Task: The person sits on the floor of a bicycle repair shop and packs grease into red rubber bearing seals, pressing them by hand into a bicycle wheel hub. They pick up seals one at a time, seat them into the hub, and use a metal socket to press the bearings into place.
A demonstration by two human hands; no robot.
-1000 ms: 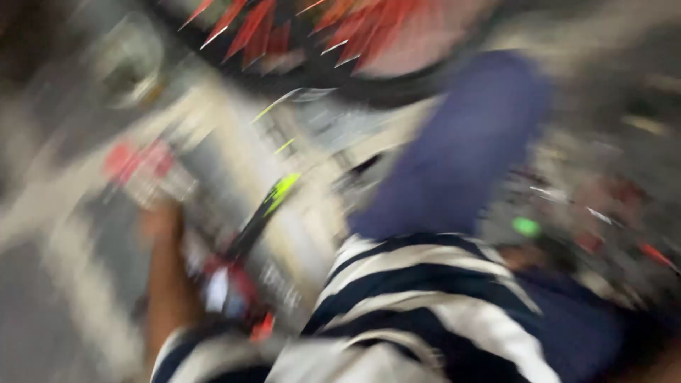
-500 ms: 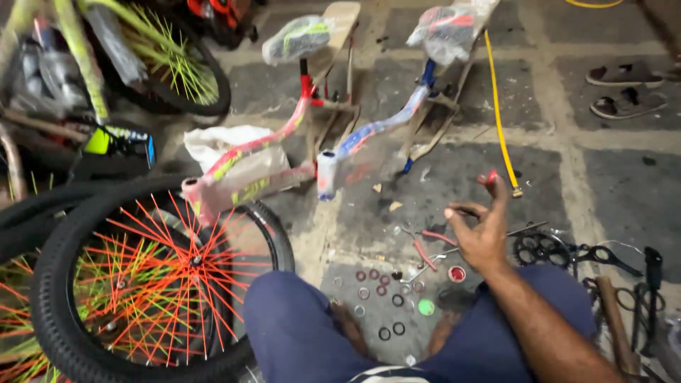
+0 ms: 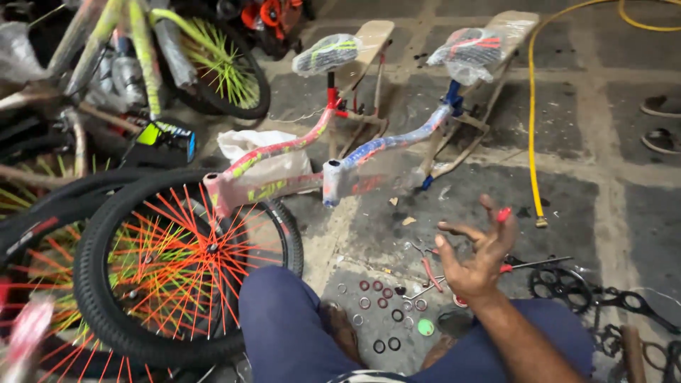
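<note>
Knees in dark blue trousers (image 3: pixel 284 319) fill the bottom edge, and the striped shirt is cut off there. Only the right hand (image 3: pixel 477 248) shows; the left is out of view. It is raised palm up above the floor, fingers (image 3: pixel 454 230) spread and loosely curled, with a small red piece (image 3: pixel 504 213) pinched at the tips of the far fingers; what that piece is cannot be made out.

Just below the hand, on the rough grey concrete floor (image 3: pixel 369 234), lie small metal rings and washers (image 3: pixel 383 301), some dark, some reddish, beside a round green cap (image 3: pixel 425 327). Red-handled pliers (image 3: pixel 430 269) lie near them. To the right, black toothed chainrings (image 3: pixel 560 284) and crank parts run off the edge, hard to separate from one another.

To the left stands a black knobbly tyre on a wheel with bright orange spokes (image 3: pixel 188 266); more wheels behind it are blurred and cut off.

Farther off, two small bicycle frames wrapped in plastic, one reddish (image 3: pixel 277 149) and one blue-red (image 3: pixel 397 142), rest upside down on their plastic-wrapped saddles (image 3: pixel 326 53). A yellow hose (image 3: pixel 530 128) runs along the floor to the right, and sandals (image 3: pixel 661 124) sit at the far right edge.
</note>
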